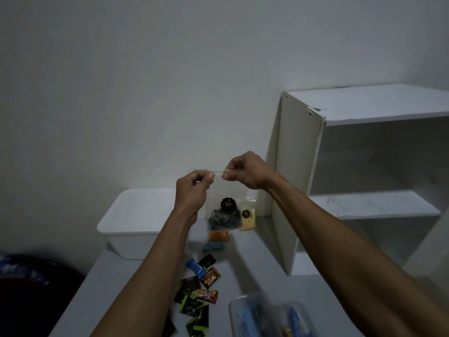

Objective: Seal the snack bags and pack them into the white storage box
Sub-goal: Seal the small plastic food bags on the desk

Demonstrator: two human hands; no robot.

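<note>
A clear zip bag [224,210] with dark spiral snacks and a black round label hangs in the air above the table. My left hand [194,188] pinches its top strip at the left end and my right hand [245,170] pinches it at the right end. The white storage box [136,215] stands on the table behind and to the left of my left hand. A second clear bag with pale yellow sticks [247,218] leans against the shelf side. An orange snack bag [218,235] lies on the table just below the held bag.
A white shelf unit [364,190] stands at the right. Several small wrapped candies [201,288] lie scattered on the grey table. A clear plastic container [269,317] with blue packets sits at the front. A dark object is at the lower left.
</note>
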